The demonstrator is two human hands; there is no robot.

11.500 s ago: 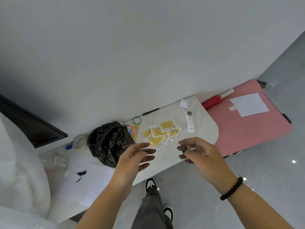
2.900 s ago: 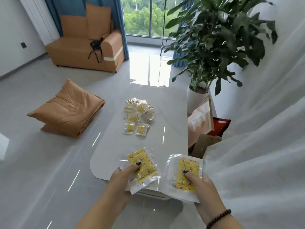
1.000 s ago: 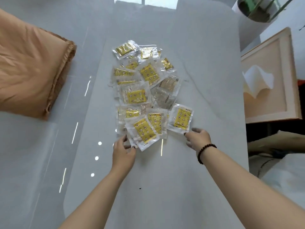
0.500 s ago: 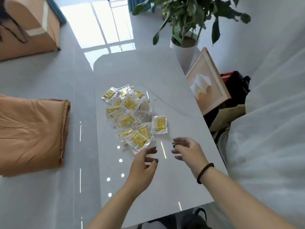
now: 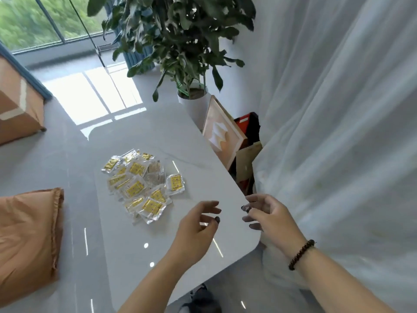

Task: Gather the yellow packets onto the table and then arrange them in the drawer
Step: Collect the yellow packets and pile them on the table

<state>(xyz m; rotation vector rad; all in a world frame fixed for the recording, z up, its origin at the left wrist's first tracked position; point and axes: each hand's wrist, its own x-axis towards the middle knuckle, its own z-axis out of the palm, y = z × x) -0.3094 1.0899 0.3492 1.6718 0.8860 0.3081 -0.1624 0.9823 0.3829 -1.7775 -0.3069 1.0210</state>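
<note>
1. One view, from the head: the packets [image 5: 141, 185] lie in a loose, overlapping heap on the white table [image 5: 203, 159], one packet just off its right edge.
2. Both hands hover empty above the table's near corner, apart from the heap: the left hand [image 5: 195, 231] and the right hand [image 5: 268, 216] each have loosely curled fingers and grip nothing.
3. Gathering looks largely done, judging by the heap.
4. No drawer shows here, so the arranging appears wholly left to do.

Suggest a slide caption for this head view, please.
Both empty hands, left hand and right hand, hover near piled yellow packets on the table.
</note>
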